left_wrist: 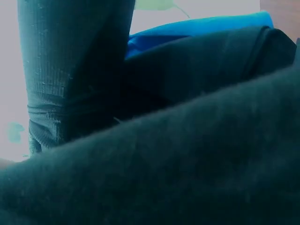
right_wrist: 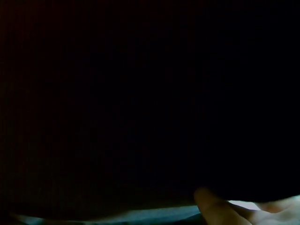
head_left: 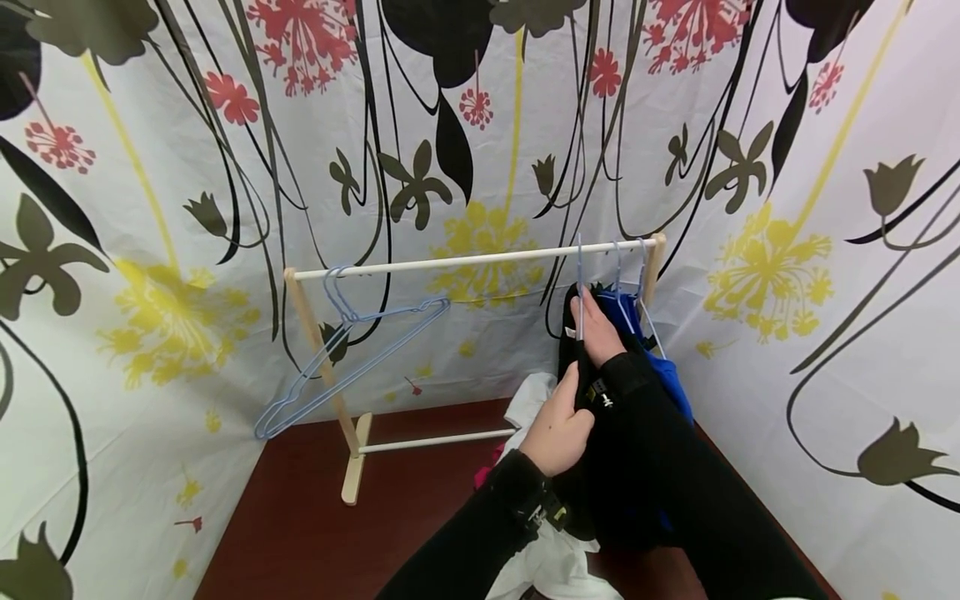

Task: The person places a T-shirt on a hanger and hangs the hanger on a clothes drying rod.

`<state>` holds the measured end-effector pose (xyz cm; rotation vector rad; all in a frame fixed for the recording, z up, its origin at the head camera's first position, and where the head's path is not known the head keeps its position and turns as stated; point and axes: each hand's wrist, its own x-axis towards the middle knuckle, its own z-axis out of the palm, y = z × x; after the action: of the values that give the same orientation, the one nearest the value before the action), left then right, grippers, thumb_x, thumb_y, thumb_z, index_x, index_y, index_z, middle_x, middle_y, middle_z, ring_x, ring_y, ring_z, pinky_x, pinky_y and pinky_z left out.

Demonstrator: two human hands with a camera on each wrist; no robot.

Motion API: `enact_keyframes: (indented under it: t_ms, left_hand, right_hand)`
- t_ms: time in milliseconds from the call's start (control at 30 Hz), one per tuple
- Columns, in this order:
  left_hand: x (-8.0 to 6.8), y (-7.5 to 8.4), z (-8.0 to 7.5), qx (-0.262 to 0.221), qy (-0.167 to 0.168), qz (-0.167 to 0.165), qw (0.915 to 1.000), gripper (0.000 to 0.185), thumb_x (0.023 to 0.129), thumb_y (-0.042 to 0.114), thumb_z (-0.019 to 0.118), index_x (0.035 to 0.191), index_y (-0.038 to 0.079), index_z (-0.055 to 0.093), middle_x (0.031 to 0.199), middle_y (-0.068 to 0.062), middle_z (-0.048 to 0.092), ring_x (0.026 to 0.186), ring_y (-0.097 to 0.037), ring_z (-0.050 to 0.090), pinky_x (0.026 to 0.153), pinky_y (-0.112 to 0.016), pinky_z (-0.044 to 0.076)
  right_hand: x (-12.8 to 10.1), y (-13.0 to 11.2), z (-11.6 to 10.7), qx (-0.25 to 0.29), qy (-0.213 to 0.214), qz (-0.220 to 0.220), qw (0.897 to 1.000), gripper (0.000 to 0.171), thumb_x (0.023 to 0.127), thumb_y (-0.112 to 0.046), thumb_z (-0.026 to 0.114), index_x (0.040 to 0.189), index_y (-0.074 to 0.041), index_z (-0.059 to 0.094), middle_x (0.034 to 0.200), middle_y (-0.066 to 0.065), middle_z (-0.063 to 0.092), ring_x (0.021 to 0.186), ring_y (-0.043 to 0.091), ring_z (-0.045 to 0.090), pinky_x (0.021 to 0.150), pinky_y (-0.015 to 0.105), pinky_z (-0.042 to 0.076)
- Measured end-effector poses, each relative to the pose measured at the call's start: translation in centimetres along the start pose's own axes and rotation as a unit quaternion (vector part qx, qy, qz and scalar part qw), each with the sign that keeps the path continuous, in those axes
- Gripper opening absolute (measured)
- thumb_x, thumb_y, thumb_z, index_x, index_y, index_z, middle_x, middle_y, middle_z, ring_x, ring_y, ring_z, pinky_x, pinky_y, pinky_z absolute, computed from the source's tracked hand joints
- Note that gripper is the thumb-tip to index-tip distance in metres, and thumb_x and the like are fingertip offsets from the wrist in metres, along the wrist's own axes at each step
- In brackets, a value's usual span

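Presently: left hand [head_left: 557,433] grips black garment [head_left: 573,367]; right hand [head_left: 600,329] grips its collar at hanger [head_left: 579,287]. Best kept level on rail [head_left: 480,258].

On the pale, matt wooden rack [head_left: 322,333] hang thin blue coated-wire hangers [head_left: 352,350], while at its right end a matt black knit cloth garment [head_left: 577,367] lies against smoother blue fabric [head_left: 671,379], above a glossy dark-red floor [head_left: 315,517].
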<state>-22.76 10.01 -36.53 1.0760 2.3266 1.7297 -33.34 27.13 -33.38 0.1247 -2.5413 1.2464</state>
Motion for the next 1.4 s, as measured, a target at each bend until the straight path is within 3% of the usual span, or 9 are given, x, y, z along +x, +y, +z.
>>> enact_keyframes:
  t_ms: [267, 433, 633, 867, 1100, 1200, 1400]
  left_hand:
    - [0.7, -0.6, -0.1, 0.006, -0.004, -0.024, 0.9997, 0.071, 0.097, 0.005, 0.039, 0.162, 0.009, 0.011, 0.168, -0.002, 0.012, 0.150, -0.011, 0.015, 0.120, -0.035, 0.017]
    - [0.8, -1.2, -0.1, 0.012, -0.009, -0.026, 0.9995, 0.071, 0.096, 0.004, 0.040, 0.161, 0.005, 0.011, 0.168, -0.007, 0.012, 0.151, -0.013, 0.015, 0.120, -0.035, 0.017]
    - [0.9, -2.4, 0.5, 0.008, -0.021, -0.047, 0.9987, 0.070, 0.098, 0.007, 0.040, 0.161, 0.006, 0.011, 0.168, -0.005, 0.010, 0.152, -0.015, 0.014, 0.120, -0.037, 0.017]
    - [1.0, -3.7, 0.6, 0.029, -0.008, -0.057, 0.9979, 0.069, 0.101, 0.011, 0.042, 0.163, 0.010, 0.010, 0.168, -0.005, 0.014, 0.151, -0.015, 0.017, 0.120, -0.036, 0.019]
    - [-0.3, -4.1, -0.5, 0.043, 0.000, -0.086, 0.9954, 0.073, 0.105, 0.032, 0.051, 0.163, 0.017, 0.010, 0.167, -0.007, 0.018, 0.151, -0.021, 0.022, 0.118, -0.043, 0.024]
    - [-1.1, -4.3, -1.3, 0.038, -0.001, -0.084, 0.9958, 0.077, 0.104, 0.040, 0.054, 0.163, 0.018, 0.010, 0.167, -0.006, 0.018, 0.150, -0.022, 0.025, 0.117, -0.045, 0.026]
    - [-2.7, -4.6, -2.6, 0.034, -0.006, -0.076, 0.9965, 0.075, 0.105, 0.040, 0.053, 0.163, 0.019, 0.011, 0.167, -0.002, 0.018, 0.149, -0.020, 0.027, 0.116, -0.044, 0.028]
  right_hand:
    - [0.6, 0.1, 0.0, -0.017, -0.008, 0.005, 1.000, 0.063, 0.111, -0.042, 0.022, 0.162, -0.005, 0.010, 0.168, 0.015, 0.010, 0.153, 0.033, 0.012, 0.121, 0.042, 0.014]
    - [0.4, 0.6, 0.5, -0.032, -0.024, 0.004, 0.999, 0.062, 0.112, -0.038, 0.020, 0.161, -0.003, 0.008, 0.167, 0.018, 0.008, 0.152, 0.036, 0.012, 0.121, 0.044, 0.014]
    - [-0.2, 2.1, 1.0, -0.025, -0.036, 0.024, 0.999, 0.062, 0.112, -0.042, 0.017, 0.163, -0.009, 0.003, 0.168, 0.017, 0.003, 0.152, 0.038, 0.011, 0.120, 0.049, 0.014]
    - [-1.3, 3.0, 1.7, -0.017, -0.021, 0.041, 0.999, 0.062, 0.111, -0.046, 0.017, 0.164, -0.016, 0.007, 0.169, 0.013, 0.008, 0.152, 0.035, 0.015, 0.120, 0.048, 0.016]
    - [-3.1, 2.8, 1.1, -0.010, -0.008, 0.023, 1.000, 0.059, 0.112, -0.043, 0.024, 0.163, -0.016, 0.014, 0.168, 0.010, 0.013, 0.152, 0.032, 0.014, 0.120, 0.048, 0.015]
    - [-4.0, 2.1, 0.5, -0.001, -0.008, 0.010, 1.000, 0.058, 0.112, -0.042, 0.026, 0.163, -0.018, 0.016, 0.168, 0.008, 0.014, 0.152, 0.031, 0.015, 0.120, 0.049, 0.015]
    - [-6.0, 0.3, -0.2, 0.010, -0.004, -0.028, 1.000, 0.058, 0.111, -0.044, 0.027, 0.163, -0.018, 0.019, 0.168, 0.009, 0.017, 0.152, 0.033, 0.019, 0.119, 0.050, 0.017]
